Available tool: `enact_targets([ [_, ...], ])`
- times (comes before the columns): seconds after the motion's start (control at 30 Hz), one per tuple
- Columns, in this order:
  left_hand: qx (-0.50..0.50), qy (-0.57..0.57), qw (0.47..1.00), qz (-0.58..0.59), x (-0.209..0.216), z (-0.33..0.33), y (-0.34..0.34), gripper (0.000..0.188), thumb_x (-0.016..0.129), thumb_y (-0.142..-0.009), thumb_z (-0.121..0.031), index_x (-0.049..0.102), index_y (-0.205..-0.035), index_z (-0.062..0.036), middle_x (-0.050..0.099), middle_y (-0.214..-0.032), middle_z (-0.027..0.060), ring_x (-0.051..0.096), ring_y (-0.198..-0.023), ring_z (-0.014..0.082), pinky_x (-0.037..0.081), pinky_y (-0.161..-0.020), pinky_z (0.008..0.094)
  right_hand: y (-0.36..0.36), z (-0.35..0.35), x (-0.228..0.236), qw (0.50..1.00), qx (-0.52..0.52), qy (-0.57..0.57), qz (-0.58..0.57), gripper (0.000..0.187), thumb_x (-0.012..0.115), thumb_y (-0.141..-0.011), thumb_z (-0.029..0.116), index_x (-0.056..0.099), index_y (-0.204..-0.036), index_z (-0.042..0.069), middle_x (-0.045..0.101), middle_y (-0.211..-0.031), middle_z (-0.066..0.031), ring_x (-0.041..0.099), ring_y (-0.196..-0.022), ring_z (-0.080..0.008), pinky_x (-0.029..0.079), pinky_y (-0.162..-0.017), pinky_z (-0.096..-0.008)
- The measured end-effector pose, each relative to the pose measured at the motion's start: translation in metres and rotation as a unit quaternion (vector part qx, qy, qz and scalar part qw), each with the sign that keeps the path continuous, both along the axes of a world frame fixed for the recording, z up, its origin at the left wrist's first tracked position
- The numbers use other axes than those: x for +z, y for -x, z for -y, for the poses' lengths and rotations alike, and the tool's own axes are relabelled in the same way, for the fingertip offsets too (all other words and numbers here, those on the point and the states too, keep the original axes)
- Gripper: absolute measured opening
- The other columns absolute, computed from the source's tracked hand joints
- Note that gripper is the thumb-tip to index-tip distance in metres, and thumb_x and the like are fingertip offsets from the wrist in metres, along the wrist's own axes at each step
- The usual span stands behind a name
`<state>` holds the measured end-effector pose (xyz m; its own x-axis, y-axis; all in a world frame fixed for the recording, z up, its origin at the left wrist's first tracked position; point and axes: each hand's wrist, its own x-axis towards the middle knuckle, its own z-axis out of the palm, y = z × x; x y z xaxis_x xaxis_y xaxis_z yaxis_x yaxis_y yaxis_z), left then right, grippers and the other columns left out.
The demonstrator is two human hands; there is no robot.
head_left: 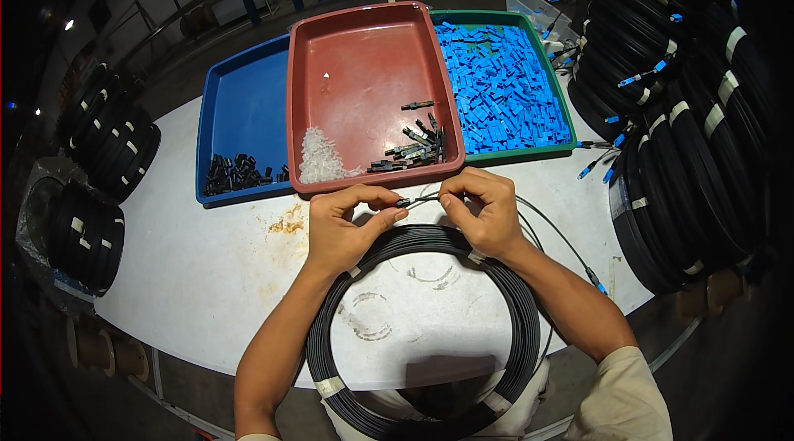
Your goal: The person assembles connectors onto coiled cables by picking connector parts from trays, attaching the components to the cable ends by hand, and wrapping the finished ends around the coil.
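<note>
A coil of black cable (523, 309), bound with pale tape, lies in front of me and hangs over the table's near edge. Above its far side, my left hand (341, 230) pinches a small black connector piece (403, 203) between thumb and fingertips. The fingers of my right hand (486, 211) are closed on the thin black cable (427, 198) just beside that piece. Whether the cable's tip sits inside the piece is too small to tell. The coil's other cable end, with a blue connector (597, 282), rests on the table at right.
Behind my hands stand a blue tray (240, 94) of black caps, a red tray (372, 61) with whitish bits and black connector parts, and a green tray (565, 114) full of blue housings. Stacked cable coils (674, 185) rise at right; more coils (87, 234) stand left.
</note>
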<state>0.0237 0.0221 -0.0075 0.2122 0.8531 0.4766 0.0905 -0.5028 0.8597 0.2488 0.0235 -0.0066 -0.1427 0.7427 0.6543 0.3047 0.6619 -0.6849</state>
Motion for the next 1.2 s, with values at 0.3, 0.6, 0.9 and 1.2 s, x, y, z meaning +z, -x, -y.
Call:
enact_targets([
  [0.3,-0.013,0.013,1.000,0.000,-0.0013,0.0014,0.0021,0.021,0.081,-0.078,0.007,0.073,-0.097,0.0050,0.074,-0.092,0.0135,0.070,-0.085,0.0162,0.056,-0.081,0.0275,0.0014,0.0014,0.0009,1.000,0.001,0.002,0.029,0.004,0.067,-0.078,0.003,0.070,-0.079,-0.001,0.066,-0.070,-0.0094,0.060,-0.060,-0.0159,0.043,-0.054,-0.0295],
  [0.6,-0.044,0.009,0.999,0.021,-0.0077,-0.0006,0.0050,0.022,0.081,-0.077,0.008,0.071,-0.096,0.0045,0.074,-0.093,0.0142,0.071,-0.087,0.0173,0.057,-0.081,0.0288,0.0016,0.0007,-0.0006,0.999,0.021,0.011,0.027,0.005,0.068,-0.078,0.003,0.070,-0.078,-0.001,0.064,-0.068,-0.0091,0.059,-0.058,-0.0171,0.043,-0.054,-0.0303],
  [0.9,-0.027,-0.014,0.999,-0.014,-0.0041,0.0004,0.0029,0.020,0.080,-0.078,0.008,0.072,-0.096,0.0049,0.074,-0.092,0.0138,0.071,-0.084,0.0166,0.057,-0.079,0.0279,0.0001,0.0004,0.0013,0.997,0.009,-0.045,0.064,0.004,0.067,-0.076,0.003,0.071,-0.077,0.001,0.064,-0.066,-0.0094,0.060,-0.057,-0.0193,0.044,-0.053,-0.0319],
  [1.2,-0.022,-0.003,1.000,-0.016,-0.0061,0.0006,0.0034,0.016,0.082,-0.078,-0.001,0.076,-0.092,0.0021,0.076,-0.087,0.0109,0.071,-0.079,0.0134,0.055,-0.073,0.0248,0.0022,-0.0001,-0.0013,0.998,0.020,-0.035,0.047,0.003,0.067,-0.076,0.003,0.070,-0.077,0.001,0.062,-0.065,-0.0095,0.059,-0.056,-0.0206,0.044,-0.053,-0.0328],
])
